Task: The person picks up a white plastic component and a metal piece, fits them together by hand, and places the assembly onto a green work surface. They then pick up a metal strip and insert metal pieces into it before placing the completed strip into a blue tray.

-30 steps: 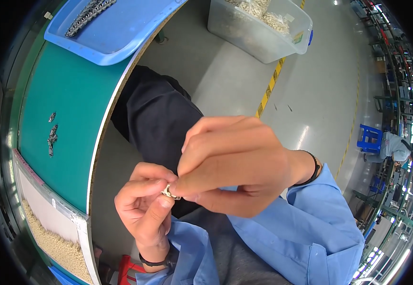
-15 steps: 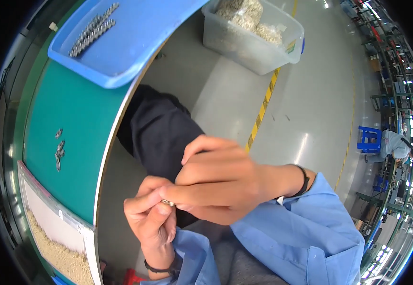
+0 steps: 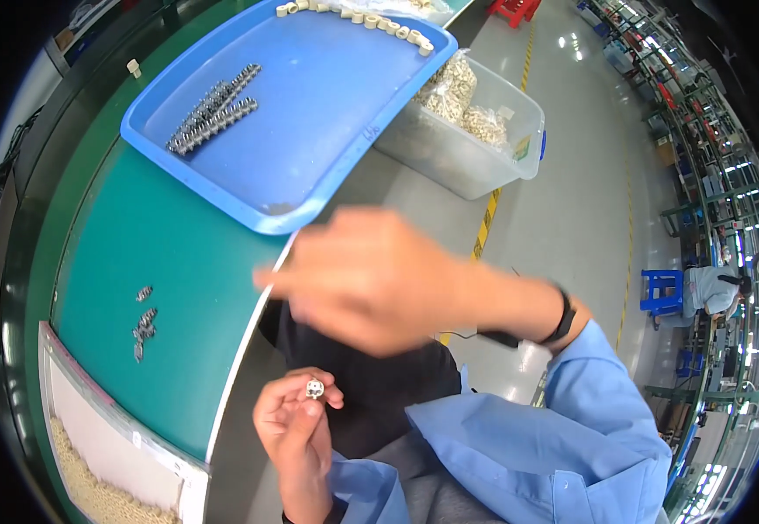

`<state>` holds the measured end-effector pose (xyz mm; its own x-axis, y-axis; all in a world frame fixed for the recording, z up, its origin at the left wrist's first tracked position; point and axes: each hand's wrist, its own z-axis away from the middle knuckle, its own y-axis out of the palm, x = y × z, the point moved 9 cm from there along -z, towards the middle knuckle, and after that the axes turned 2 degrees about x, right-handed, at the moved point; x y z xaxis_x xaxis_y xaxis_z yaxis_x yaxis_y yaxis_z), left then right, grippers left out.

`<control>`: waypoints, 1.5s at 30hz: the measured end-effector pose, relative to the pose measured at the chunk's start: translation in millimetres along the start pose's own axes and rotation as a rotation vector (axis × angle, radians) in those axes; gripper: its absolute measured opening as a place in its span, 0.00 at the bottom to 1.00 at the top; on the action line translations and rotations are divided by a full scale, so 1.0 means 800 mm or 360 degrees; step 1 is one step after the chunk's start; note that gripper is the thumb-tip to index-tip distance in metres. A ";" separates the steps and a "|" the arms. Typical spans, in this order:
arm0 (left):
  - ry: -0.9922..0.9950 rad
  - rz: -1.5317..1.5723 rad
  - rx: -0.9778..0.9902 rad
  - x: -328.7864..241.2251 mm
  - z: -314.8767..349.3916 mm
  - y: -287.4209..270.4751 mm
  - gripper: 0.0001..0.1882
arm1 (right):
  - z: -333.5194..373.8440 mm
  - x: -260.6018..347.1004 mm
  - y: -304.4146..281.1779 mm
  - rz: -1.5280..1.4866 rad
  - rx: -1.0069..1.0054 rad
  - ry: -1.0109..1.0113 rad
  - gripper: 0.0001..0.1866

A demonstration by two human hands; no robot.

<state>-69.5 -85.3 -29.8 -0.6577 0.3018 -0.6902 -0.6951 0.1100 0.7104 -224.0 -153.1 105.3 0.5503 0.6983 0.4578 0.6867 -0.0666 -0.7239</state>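
Note:
Between the thumb and fingers of my left hand [image 3: 296, 424] is a small round cream-coloured piece [image 3: 314, 389] with dark holes and metal bits in its face. Up and to the right, my right hand [image 3: 353, 279] is smeared by motion over the edge of the green table [image 3: 179, 253]; whether it holds anything does not show. Several small dark metal parts [image 3: 144, 327] lie on the table to the left. Beyond them, a blue tray [image 3: 310, 105] bears rows of metal parts [image 3: 213, 113] and a line of cream cylindrical pieces [image 3: 388, 26] along its far rim.
At the lower left stands a white-walled box [image 3: 117, 410] of small beige pieces. A translucent bin [image 3: 471, 170] with bagged cream pieces sits on the floor beside yellow-black tape [image 3: 486, 225]. Far right, a person [image 3: 710, 288] is near a blue stool [image 3: 662, 291].
My right hand has come away from my left and moved up toward the table. The piece in my left hand now shows its face. The view has shifted, showing more of the tray.

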 end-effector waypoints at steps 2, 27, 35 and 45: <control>-0.0117 0.0074 0.0019 0.007 -0.006 0.000 0.16 | -0.052 -0.070 -0.026 0.0143 -0.0035 0.0071 0.13; 0.0136 -0.0129 0.0335 -0.072 -0.038 -0.011 0.20 | -0.274 -0.465 -0.054 0.1237 0.0296 0.0697 0.17; 0.0238 -0.0324 0.0329 -0.068 -0.001 0.007 0.16 | -0.208 -0.277 -0.077 0.0834 -0.0035 0.0331 0.13; 0.0458 -0.0522 0.0176 -0.101 0.003 0.030 0.17 | -0.052 -0.050 0.000 -0.0998 -0.0012 0.0338 0.05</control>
<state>-32.8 -104.7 43.3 -0.4724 -0.0400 -0.8805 -0.8554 0.2614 0.4471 -226.0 -210.4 108.3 0.1263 0.4505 0.8838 0.9104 0.3012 -0.2836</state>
